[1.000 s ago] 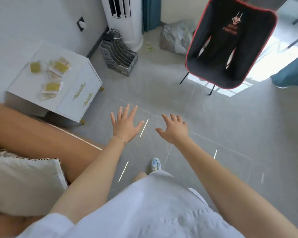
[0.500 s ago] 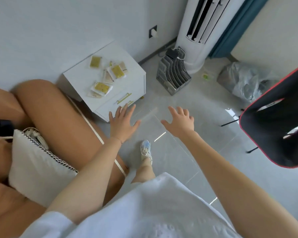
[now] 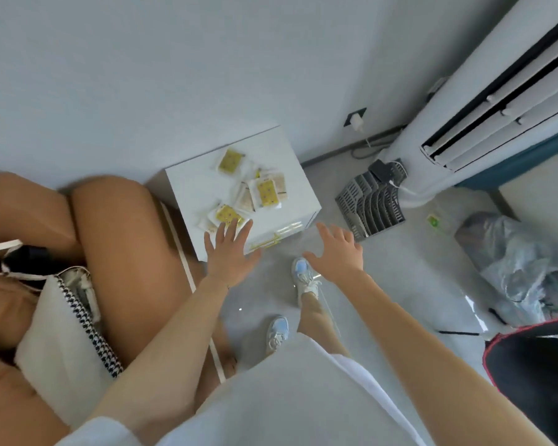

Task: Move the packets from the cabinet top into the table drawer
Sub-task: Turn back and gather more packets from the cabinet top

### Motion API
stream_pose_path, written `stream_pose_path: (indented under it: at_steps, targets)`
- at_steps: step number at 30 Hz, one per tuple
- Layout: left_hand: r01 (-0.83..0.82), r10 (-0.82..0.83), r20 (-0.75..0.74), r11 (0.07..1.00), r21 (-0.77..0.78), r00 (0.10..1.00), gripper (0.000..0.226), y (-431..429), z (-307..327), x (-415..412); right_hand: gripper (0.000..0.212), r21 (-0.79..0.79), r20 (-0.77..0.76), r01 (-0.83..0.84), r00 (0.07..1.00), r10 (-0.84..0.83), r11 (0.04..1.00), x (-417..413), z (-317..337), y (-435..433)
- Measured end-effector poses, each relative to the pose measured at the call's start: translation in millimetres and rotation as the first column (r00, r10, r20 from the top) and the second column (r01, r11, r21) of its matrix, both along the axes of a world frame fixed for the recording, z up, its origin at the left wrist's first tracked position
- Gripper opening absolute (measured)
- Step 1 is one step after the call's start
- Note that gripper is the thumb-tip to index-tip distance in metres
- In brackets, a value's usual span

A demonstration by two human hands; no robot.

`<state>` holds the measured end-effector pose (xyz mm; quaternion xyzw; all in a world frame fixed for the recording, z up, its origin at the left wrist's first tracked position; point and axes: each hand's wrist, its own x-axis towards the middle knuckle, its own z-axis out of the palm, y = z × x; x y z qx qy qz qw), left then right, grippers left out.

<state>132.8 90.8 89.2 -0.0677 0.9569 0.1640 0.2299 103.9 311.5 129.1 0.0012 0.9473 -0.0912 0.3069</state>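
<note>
The room has a grey floor (image 3: 400, 284) and a pale wall (image 3: 142, 75), and against this wall stands a small white cabinet (image 3: 194, 188). On its top lie the packets (image 3: 266, 193), yellow and white ones, scattered and partly overlapping; the exact number I cannot count. The nearest packet (image 3: 227, 214) lies close to the front edge. My left hand (image 3: 229, 252) is stretched above this edge with the fingers straight and spread. It grasps nothing, and its fingertips reach the nearest packet, but I cannot tell if they touch it or only hover above it. My right hand (image 3: 335, 249) is also released, fingers spread and empty, in the air over the floor just beside the cabinet front, where golden handles (image 3: 273, 239) are seen. To my left is a brown sofa (image 3: 126, 236) with a white cushion (image 3: 62, 333). To the right of the cabinet stand a grey file rack (image 3: 372, 204) and a tall white air conditioner (image 3: 480, 107), and farther away a plastic bag (image 3: 512, 262) and a black chair (image 3: 535, 381) with a red border. I judge the task is at its very beginning: no packet is picked up, and all that I see are on the cabinet top. The table with its drawer is not in view, so everything is left: to gather the packets, to carry them there, to put them inside.
</note>
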Motion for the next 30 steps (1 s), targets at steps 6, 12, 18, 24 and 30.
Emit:
stream_pose_path:
  at_steps: [6, 12, 18, 24, 30]
  targets:
    - [-0.219, 0.219, 0.124, 0.976, -0.013, 0.968, 0.064, -14, -30, -61, 0.079, 0.025, 0.066, -0.175, 0.983, 0.173, 0.984, -102, -42, -22]
    - [-0.556, 0.537, 0.193, 0.829, 0.06, 0.821, 0.065, -17, -64, -116, 0.077, 0.023, 0.096, -0.309, 0.947, 0.305, 0.951, -169, -78, -43]
    - [-0.708, 0.697, 0.274, 0.702, -0.073, 0.663, 0.068, -35, -114, -137, 0.079, 0.055, 0.193, -0.336, 0.927, 0.321, 0.94, -206, -134, -58]
    - [-0.676, 0.646, 0.328, 0.737, -0.033, 0.689, 0.077, -54, -183, -132, 0.087, 0.045, 0.233, -0.247, 0.945, 0.23, 0.968, -226, -202, -75]
    - [-0.694, 0.674, 0.267, 0.72, -0.024, 0.689, 0.089, -62, -235, -127, 0.102, -0.045, 0.229, 0.017, 0.973, -0.006, 0.999, -230, -257, -92]
